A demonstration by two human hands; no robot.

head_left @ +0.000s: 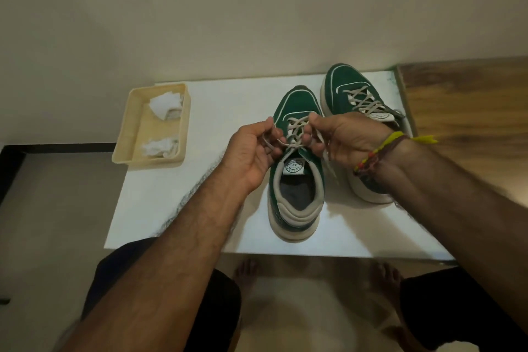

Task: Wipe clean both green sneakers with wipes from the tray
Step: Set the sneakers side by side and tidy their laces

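Two green sneakers with white soles stand on a white table point(183, 208), toes pointing away from me. Over the near sneaker point(297, 188), my left hand point(251, 148) pinches one end of its grey lace point(295, 130). My right hand point(340, 137) pinches the other end on the opposite side. The far sneaker point(351, 86) stands to the right, its heel partly hidden behind my right wrist. A cream tray point(130, 128) at the table's left edge holds two crumpled white wipes point(165, 104).
A wooden surface point(468, 100) adjoins the table on the right. A pale wall runs behind the table. My bare feet point(245, 274) stand on the floor below the table's front edge. A dark ledge lies at the far left.
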